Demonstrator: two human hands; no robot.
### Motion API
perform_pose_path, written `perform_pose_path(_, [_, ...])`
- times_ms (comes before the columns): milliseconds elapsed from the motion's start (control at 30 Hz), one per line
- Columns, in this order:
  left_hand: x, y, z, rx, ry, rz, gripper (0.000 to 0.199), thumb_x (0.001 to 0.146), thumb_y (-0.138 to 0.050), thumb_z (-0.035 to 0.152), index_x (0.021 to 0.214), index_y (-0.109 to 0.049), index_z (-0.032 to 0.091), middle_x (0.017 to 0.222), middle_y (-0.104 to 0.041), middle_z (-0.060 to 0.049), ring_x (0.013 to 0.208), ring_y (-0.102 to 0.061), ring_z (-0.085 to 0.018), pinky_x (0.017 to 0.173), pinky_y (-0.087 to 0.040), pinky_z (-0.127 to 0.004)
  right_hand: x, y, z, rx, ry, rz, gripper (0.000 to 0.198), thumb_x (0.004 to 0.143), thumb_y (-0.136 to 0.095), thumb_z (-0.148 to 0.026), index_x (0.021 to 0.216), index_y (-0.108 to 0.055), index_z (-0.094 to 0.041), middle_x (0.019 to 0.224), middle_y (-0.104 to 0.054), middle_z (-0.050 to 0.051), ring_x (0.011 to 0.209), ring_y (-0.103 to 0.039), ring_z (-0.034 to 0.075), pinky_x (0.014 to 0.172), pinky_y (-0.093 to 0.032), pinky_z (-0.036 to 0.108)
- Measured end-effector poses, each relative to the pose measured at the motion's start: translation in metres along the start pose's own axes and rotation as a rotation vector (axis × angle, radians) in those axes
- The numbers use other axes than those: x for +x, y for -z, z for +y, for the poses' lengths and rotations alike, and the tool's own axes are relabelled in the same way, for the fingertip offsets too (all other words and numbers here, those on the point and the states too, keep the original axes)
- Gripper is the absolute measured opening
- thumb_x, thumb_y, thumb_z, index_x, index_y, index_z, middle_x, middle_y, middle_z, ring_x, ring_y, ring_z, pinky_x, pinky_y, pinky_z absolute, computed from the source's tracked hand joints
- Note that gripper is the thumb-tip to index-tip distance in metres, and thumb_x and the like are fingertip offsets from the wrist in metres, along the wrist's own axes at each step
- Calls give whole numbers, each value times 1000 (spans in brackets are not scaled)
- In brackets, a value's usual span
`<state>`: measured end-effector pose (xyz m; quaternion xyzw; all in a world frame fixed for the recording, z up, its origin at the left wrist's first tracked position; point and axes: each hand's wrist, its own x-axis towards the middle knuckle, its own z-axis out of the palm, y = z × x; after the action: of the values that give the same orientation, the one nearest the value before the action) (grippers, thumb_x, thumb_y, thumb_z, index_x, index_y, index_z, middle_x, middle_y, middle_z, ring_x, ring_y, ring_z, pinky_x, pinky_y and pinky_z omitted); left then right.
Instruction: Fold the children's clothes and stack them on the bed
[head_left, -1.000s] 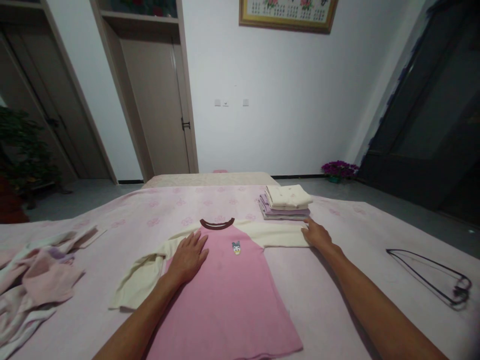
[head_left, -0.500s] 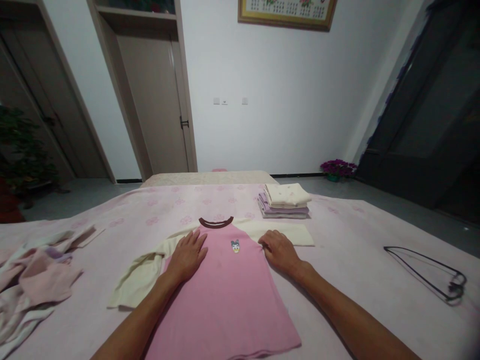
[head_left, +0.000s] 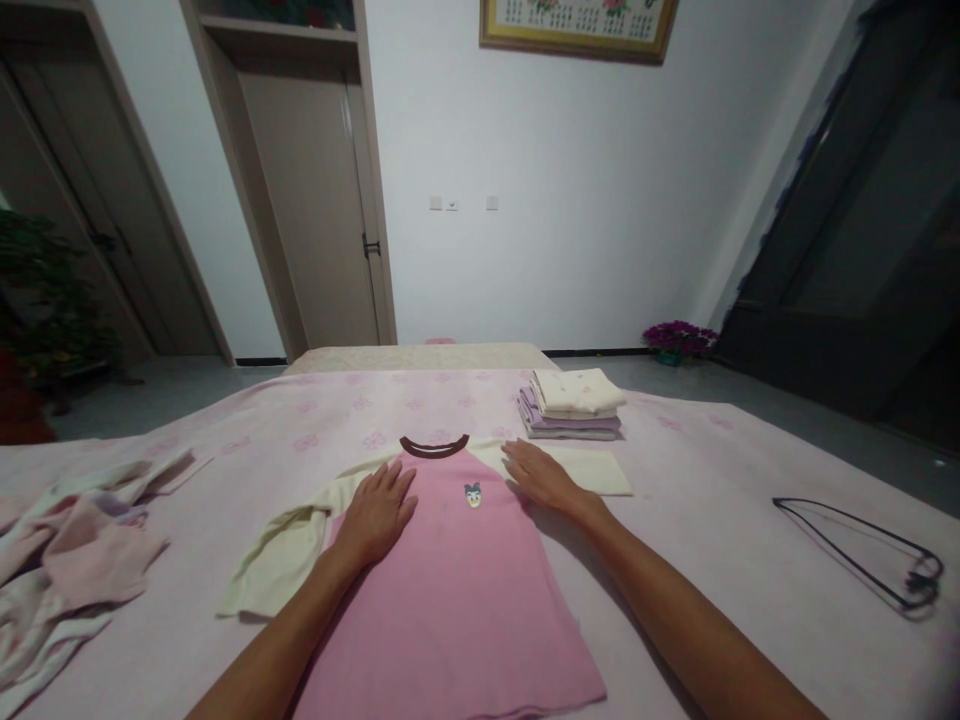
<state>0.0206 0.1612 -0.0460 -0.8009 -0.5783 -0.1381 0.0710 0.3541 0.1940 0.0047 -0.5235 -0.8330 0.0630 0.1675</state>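
A pink long-sleeved shirt (head_left: 450, 590) with cream sleeves, a brown collar and a small duck-face patch lies face up, its collar pointing away from me. Flat on its left shoulder area rests my left hand (head_left: 377, 508), fingers stretched out. My right hand (head_left: 544, 475) lies over the right shoulder, where the cream sleeve meets the pink body; its fingers are extended and hold nothing. The right sleeve (head_left: 600, 470) reaches straight out sideways, while the left sleeve (head_left: 277, 565) angles down toward me with some creases. My forearms cover parts of the shirt's sides.
A stack of folded clothes (head_left: 574, 405), cream on top of purple, sits beyond the right sleeve. Crumpled clothes (head_left: 90, 550) are heaped at the left. A black wire hanger (head_left: 855, 550) lies at the right on the pink flowered sheet (head_left: 697, 560).
My right hand has shifted slightly up and left across the shirt's shoulder, and its curled fingers have straightened out. My left hand stays in place. The camera view has moved very slightly.
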Motion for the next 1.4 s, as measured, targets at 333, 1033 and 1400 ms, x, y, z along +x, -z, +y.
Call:
perform_pose_path(333, [0, 3, 1, -9, -3, -5, 50, 101, -42, 41, 145, -52, 21, 155, -43, -14, 142, -40, -32, 115, -31, -51, 41, -21, -10, -105, -160, -186, 59, 102, -26, -42, 151, -37, -11, 161, -27, 17, 150, -22, 28, 119, -15, 53])
perform_pose_path(1033, [0, 0, -2, -12, -7, 3, 50, 101, -40, 42, 145, -50, 22, 155, -43, -12, 142, -39, -31, 115, -31, -50, 43, -36, -5, -111, -144, -235, 71, 102, -10, -51, 158, -21, -9, 165, -16, 12, 153, -10, 24, 122, -11, 45])
perform_pose_path(1400, [0, 1, 0, -13, 4, -10, 50, 101, -41, 41, 145, -51, 21, 155, -42, -13, 142, -39, -33, 115, -30, -51, -40, 2, 96, -286, -373, -136, 69, 100, -21, -52, 157, -25, -13, 165, -20, 10, 152, -15, 25, 121, -13, 48])
